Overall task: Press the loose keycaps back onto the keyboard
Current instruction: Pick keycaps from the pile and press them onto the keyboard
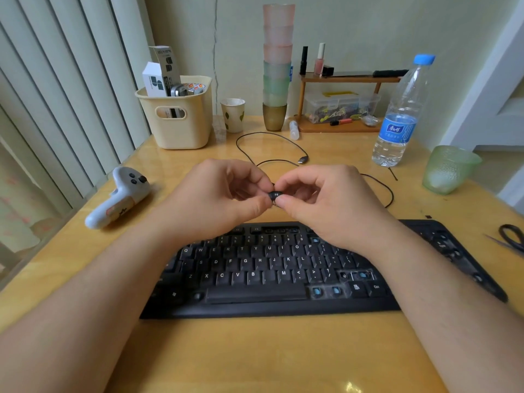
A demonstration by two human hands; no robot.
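Right under our wrists sits the keyboard (266,273), several sockets bare. Just past its far edge, our left hand (224,199) and right hand (320,202) together pinch one keycap (275,195), probably turning it legend-up before seating it.

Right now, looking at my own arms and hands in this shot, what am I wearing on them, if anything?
Nothing is worn. Both forearms come in from the bottom corners bare, with no sleeve in view. The left hand and the right hand have no gloves, and no ring, watch or bracelet shows on the fingers or wrists. The nails that show look short and unpainted.
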